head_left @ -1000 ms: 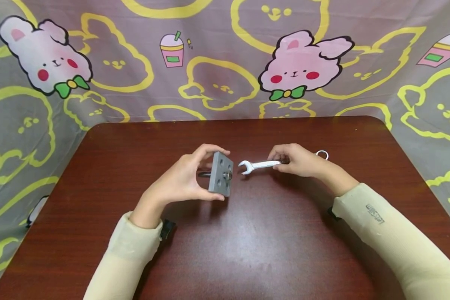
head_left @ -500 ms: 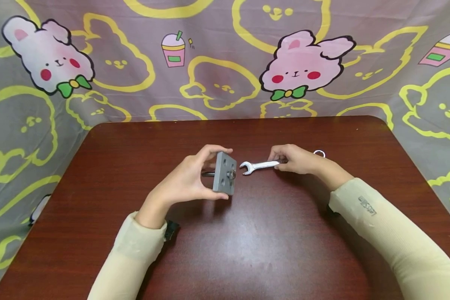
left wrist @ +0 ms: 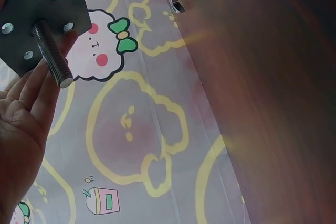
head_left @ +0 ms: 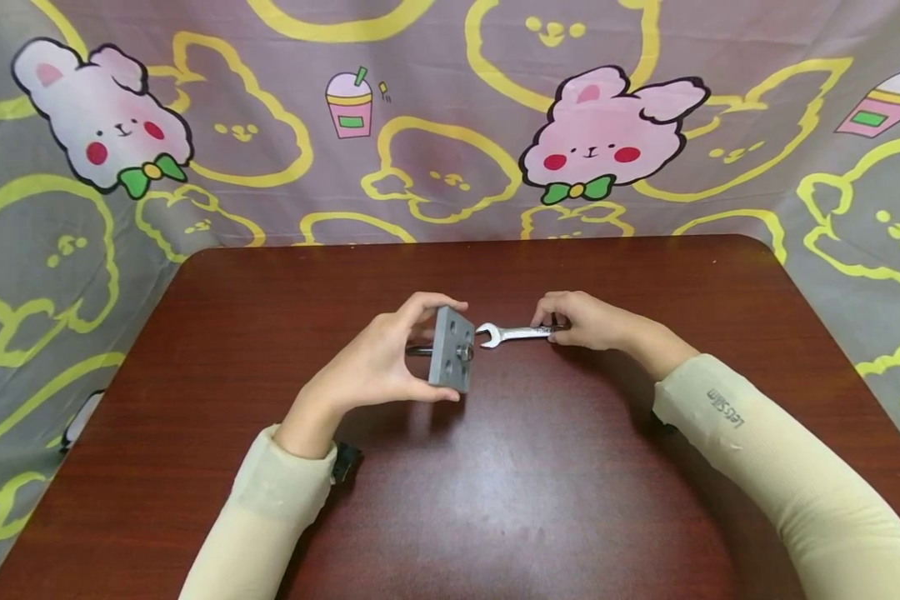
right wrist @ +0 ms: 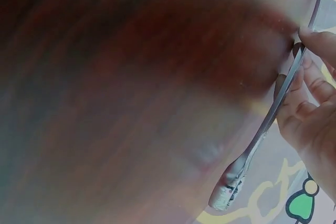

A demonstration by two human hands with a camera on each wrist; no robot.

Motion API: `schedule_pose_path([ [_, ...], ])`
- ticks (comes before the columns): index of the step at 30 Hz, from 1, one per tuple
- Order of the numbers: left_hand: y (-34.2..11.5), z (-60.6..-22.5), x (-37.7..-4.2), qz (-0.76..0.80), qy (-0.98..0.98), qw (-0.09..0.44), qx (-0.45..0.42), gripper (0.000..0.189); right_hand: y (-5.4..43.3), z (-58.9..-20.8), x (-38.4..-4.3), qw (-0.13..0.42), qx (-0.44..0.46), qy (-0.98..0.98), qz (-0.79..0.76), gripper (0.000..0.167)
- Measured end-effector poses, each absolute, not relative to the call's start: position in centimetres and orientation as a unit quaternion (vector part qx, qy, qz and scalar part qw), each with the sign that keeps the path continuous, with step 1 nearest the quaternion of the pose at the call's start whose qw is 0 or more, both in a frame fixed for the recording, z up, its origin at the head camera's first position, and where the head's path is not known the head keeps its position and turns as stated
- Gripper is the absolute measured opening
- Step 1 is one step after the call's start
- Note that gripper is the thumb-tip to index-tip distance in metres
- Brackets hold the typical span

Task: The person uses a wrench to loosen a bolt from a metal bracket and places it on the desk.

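Observation:
My left hand (head_left: 375,358) grips a grey square plate (head_left: 442,350) by its edges, thumb below and fingers above. The plate stands on edge over the table, with holes near its corners. A threaded bolt (left wrist: 52,56) passes through its centre and sticks out toward my left palm; a nut (head_left: 464,353) sits on the other face. My right hand (head_left: 588,321) pinches a silver wrench (head_left: 521,332) by the shank. The wrench's open-ended jaw points left, right beside the plate and a little above the nut. In the right wrist view the wrench (right wrist: 262,124) appears edge-on.
The dark reddish-brown table (head_left: 495,500) extends under both hands, its far edge against a patterned cloth (head_left: 435,100). Black wrist-camera housing (head_left: 345,462) shows at the left cuff.
The left hand and plate have shifted slightly right. The right hand has moved slightly left, and the wrench's ring end, visible before, is now hidden behind that hand in the head view.

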State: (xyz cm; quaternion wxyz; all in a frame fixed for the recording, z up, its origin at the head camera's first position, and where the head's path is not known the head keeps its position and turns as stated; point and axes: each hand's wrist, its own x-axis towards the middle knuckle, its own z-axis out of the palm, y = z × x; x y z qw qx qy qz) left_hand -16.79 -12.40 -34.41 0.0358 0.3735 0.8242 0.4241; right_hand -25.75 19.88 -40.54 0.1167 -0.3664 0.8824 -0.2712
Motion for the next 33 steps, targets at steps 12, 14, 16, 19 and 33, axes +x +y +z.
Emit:
schedule_pose_path([
  [12,-11.9,-34.7,-16.9,0.415,0.832,0.022,0.368,0.095,20.4,-39.5,-24.9,0.088,-0.35,0.892,-0.272,0.019],
  [14,-11.7,-34.7,-16.9,0.408,0.836,0.008,0.367,0.095,20.2,-38.9,-24.1,0.069,-0.343,0.888,-0.299,0.019],
  [16,-11.6,-34.8,-16.8,0.403,0.841,-0.007,0.362,0.095,19.5,-38.3,-23.1,0.051,-0.338,0.88,-0.332,0.021],
  [19,-11.3,-34.9,-16.7,0.393,0.849,-0.028,0.352,0.093,18.1,-37.5,-21.6,0.031,-0.339,0.86,-0.38,0.024],
  [33,-9.6,-35.3,-15.8,0.399,0.85,-0.089,0.332,0.09,13.3,-36.9,-17.6,0.031,-0.372,0.763,-0.528,0.031],
])
